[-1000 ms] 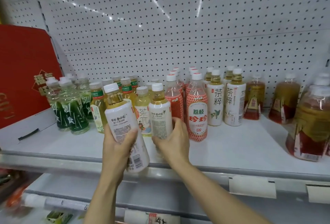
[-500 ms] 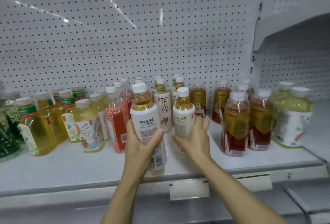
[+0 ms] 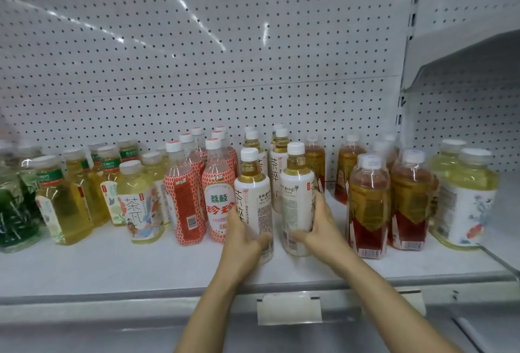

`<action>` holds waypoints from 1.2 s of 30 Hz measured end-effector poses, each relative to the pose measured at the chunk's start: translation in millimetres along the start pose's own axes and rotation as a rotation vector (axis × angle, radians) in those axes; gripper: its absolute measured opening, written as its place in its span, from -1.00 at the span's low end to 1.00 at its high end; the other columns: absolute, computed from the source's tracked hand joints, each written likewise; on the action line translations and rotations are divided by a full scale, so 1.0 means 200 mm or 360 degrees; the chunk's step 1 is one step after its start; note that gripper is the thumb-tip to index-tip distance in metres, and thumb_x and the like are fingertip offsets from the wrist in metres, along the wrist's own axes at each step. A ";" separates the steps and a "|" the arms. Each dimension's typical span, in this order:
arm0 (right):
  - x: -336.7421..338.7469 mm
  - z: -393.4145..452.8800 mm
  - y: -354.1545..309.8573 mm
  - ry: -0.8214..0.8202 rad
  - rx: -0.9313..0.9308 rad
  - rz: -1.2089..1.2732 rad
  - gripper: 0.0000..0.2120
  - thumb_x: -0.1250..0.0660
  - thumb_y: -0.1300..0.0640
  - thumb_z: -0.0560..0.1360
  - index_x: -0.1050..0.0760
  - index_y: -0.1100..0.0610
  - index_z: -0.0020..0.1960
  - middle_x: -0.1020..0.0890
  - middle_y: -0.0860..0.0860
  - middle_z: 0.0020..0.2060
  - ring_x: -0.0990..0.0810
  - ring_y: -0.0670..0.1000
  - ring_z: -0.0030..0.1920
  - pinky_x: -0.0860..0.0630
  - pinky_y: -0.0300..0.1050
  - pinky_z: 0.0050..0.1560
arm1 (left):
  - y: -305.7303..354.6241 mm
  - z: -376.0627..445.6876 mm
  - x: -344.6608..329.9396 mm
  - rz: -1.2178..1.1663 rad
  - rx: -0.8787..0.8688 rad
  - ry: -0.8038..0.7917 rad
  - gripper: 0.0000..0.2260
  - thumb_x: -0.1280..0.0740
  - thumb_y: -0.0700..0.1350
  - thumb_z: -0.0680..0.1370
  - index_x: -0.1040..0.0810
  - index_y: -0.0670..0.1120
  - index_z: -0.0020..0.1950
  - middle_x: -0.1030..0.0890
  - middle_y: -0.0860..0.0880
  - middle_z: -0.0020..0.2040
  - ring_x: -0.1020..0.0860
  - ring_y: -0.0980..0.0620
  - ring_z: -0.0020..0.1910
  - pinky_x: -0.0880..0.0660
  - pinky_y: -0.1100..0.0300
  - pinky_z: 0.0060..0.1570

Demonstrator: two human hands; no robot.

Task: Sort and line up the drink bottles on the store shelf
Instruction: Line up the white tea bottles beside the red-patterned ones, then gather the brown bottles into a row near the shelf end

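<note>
From the head view, my left hand gripped one white-labelled tea bottle and my right hand gripped its twin, both upright at the front of the shelf, just before the matching rows behind; I judged the sorting mostly done, since the red lychee bottles left of my left hand and the amber bottles right of my right hand already stood grouped; these two remained to be squared up; smooth clear plastic, glossy wraps, ribbed white caps, matte perforated back panel.
</note>
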State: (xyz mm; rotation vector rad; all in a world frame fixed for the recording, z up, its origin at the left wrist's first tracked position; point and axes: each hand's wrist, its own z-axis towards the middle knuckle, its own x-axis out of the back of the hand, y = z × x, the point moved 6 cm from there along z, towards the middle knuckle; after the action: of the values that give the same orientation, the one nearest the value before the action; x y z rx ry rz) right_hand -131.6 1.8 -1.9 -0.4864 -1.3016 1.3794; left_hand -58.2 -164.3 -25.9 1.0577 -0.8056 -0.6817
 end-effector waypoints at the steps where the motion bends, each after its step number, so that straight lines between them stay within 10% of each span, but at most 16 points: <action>1: 0.01 0.01 0.00 0.0028 -0.0001 -0.0060 -0.09 -0.54 0.20 0.34 -0.07 -0.06 0.50 -0.29 -0.09 0.30 -0.34 -0.09 0.27 -0.35 -0.03 0.37 | -0.01 0.00 0.00 0.0059 0.0026 0.0021 -0.35 -0.55 -0.17 0.39 -0.26 0.10 0.32 -0.53 0.04 0.28 -0.54 0.03 0.24 -0.49 -0.16 0.30; 8: 0.00 0.18 0.02 0.0530 -0.0159 -0.0665 -0.20 -0.56 0.00 0.33 -0.13 0.14 0.34 -0.34 0.16 0.33 -0.45 0.18 0.25 -0.52 0.06 0.09 | 0.14 0.02 -0.13 0.0660 0.0001 0.0519 -0.24 -0.56 0.04 0.40 -0.21 -0.21 0.40 -0.36 -0.19 0.34 -0.40 -0.19 0.29 -0.43 0.00 0.21; 25: -0.04 0.28 0.05 0.0436 -0.0180 -0.0656 -0.16 -0.51 0.04 0.40 -0.04 0.18 0.45 -0.29 0.18 0.35 -0.43 0.19 0.28 -0.50 0.07 0.17 | 0.09 0.17 -0.24 0.0839 0.0280 0.0394 -0.27 -0.34 -0.02 0.57 0.00 -0.31 0.52 -0.36 -0.32 0.38 -0.45 -0.28 0.29 -0.45 -0.06 0.19; 31: 0.05 -0.18 -0.08 0.0294 0.0314 -0.1090 -0.26 -0.37 -0.05 0.50 -0.08 0.08 0.54 -0.37 0.00 0.38 -0.36 0.02 0.37 -0.40 -0.07 0.34 | 0.42 -0.16 -0.18 0.0393 -0.0605 0.0791 -0.54 -0.31 -0.12 0.58 -0.33 -0.11 0.47 -0.44 -0.08 0.36 -0.40 -0.07 0.35 -0.41 -0.02 0.32; 36: 0.24 -0.47 -0.03 0.0475 0.0707 -0.1321 -0.58 -0.27 0.04 0.45 -0.49 0.17 0.26 -0.59 0.02 0.10 -0.55 0.05 0.13 -0.54 -0.05 0.13 | 0.58 -0.07 -0.55 0.0101 -0.0621 0.0122 -0.44 -0.34 0.18 0.50 -0.30 0.07 0.45 -0.43 0.05 0.38 -0.47 0.07 0.32 -0.50 -0.05 0.26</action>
State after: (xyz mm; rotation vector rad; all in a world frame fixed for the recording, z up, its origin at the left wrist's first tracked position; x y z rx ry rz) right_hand -61.5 82.1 -7.1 0.1549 -0.7661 0.8030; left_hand -94.2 -29.0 51.5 0.6975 -0.6056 -0.7055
